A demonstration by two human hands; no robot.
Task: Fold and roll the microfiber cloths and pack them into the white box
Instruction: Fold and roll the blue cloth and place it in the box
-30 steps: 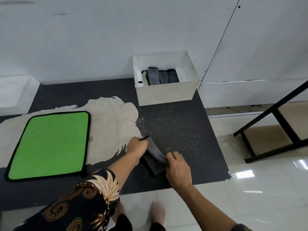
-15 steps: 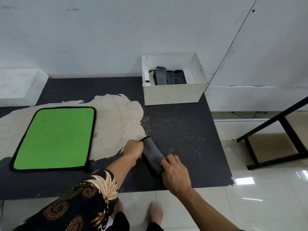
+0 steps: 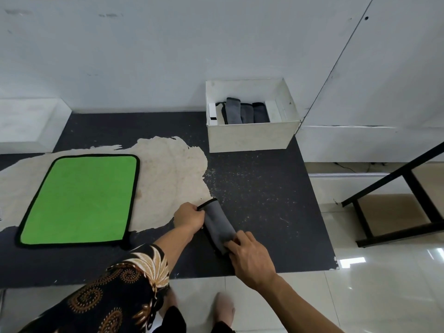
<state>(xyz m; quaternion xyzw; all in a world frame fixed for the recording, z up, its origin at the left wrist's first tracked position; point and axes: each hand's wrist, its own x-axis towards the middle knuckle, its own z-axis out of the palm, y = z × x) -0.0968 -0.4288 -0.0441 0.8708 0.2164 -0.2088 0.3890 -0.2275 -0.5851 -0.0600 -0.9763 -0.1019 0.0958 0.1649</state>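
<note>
The dark grey microfiber cloth with black trim point(image 3: 219, 223) now looks narrower and more compact than a second ago, when a wider flap spread between the hands; both hands remain on it in much the same places, on the black floor mat point(image 3: 264, 188). Its long axis runs diagonally; the black-trimmed far end points away from the person and slightly left, just past the left hand point(image 3: 189, 217), and the near end lies under the right hand point(image 3: 252, 257). The left hand's fingers curl against the far part of the cloth, gripping it at its left side; the right hand's fingers curl over the near end and hold it down. The cloth looks like a smooth, matte, rounded bundle with a black border across its far end. Beyond the grip and to its right stands the white rectangular box point(image 3: 249, 138), well apart, with grey rolled cloths point(image 3: 242, 114) side by side inside; left of the left hand a flat green cloth with black edging point(image 3: 81, 198) lies spread out.
</note>
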